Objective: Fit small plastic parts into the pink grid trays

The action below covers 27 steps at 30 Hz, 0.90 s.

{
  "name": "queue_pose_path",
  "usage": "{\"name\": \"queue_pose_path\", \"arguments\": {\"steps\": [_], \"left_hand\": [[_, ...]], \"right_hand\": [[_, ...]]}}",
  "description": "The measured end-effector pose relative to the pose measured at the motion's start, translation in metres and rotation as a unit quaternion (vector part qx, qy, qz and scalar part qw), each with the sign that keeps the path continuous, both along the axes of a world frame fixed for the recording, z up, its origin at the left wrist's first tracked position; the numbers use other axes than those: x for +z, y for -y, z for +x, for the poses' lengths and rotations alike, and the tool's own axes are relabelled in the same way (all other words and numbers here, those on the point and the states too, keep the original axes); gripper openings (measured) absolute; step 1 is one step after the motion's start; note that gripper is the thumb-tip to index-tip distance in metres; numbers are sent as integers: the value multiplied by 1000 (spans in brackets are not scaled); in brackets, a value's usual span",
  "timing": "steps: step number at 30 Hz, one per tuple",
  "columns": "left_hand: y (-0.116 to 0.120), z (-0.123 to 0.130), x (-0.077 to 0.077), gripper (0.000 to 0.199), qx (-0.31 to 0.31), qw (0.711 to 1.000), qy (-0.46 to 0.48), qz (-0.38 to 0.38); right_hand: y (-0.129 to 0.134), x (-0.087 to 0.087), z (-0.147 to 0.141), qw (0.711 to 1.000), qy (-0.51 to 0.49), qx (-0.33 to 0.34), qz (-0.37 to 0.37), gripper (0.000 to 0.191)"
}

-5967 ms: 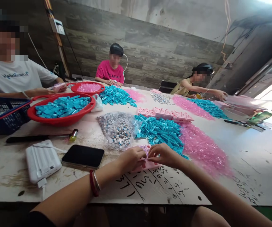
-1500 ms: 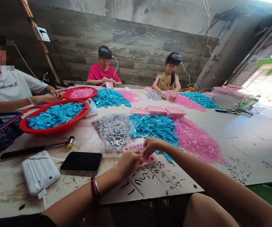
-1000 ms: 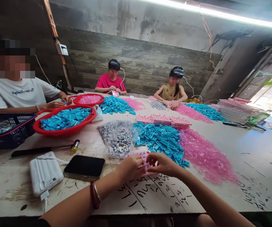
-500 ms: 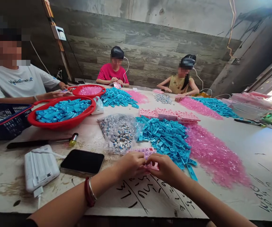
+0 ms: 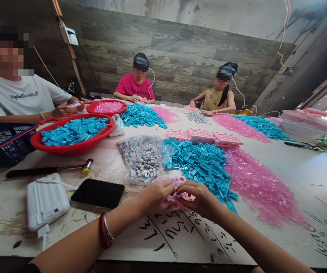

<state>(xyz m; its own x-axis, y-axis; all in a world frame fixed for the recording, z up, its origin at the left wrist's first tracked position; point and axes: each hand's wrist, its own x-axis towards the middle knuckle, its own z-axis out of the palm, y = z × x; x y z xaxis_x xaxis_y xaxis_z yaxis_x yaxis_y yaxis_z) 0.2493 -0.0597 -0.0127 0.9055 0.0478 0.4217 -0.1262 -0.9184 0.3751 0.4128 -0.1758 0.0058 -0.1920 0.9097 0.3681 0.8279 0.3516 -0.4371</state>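
Observation:
A pink tray [image 5: 177, 181] with small lilac pieces in its slots lies near the front middle of the table, between my two hands. My left hand [image 5: 159, 195] grips its left side, the fingers curled over it. From the right, my right hand [image 5: 196, 195] reaches over the tray with bent fingers on its surface; whatever is under the fingertips is too small to make out. Just behind are a clear bag of small white and blue parts [image 5: 145, 161] and a heap of blue plastic pieces [image 5: 200, 163]. Clear pink pieces [image 5: 260, 185] are spread to the right.
Stacked pink trays [image 5: 203, 135] stand behind the blue heap. To the left are a phone [image 5: 98, 193], a white power bank [image 5: 47, 203], a hammer [image 5: 52, 170], a red basket [image 5: 72, 149] of blue pieces and a dark blue basket [image 5: 8, 149]. Three people sit around the table.
My right hand's fingers have shifted slightly over the tray, and my left hand still holds it. Across the table, two people have lowered or moved their hands. The view has shifted slightly.

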Motion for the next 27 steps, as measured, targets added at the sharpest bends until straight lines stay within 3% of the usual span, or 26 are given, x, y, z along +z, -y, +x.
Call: {"name": "queue_pose_path", "arguments": {"steps": [6,12,20,27], "left_hand": [[-2,1,-3,19,2,1000,-9,21],[-2,1,-4,17,3,1000,-4,26],[0,0,1,20,-7,1000,12,-3],[-1,2,-7,22,-6,999,25,-18]], "right_hand": [[1,-2,4,999,-15,21,22,8],[2,1,6,997,47,59,29,13],[1,0,5,998,52,42,19,14],[-2,-1,3,999,14,39,-5,12]]}}
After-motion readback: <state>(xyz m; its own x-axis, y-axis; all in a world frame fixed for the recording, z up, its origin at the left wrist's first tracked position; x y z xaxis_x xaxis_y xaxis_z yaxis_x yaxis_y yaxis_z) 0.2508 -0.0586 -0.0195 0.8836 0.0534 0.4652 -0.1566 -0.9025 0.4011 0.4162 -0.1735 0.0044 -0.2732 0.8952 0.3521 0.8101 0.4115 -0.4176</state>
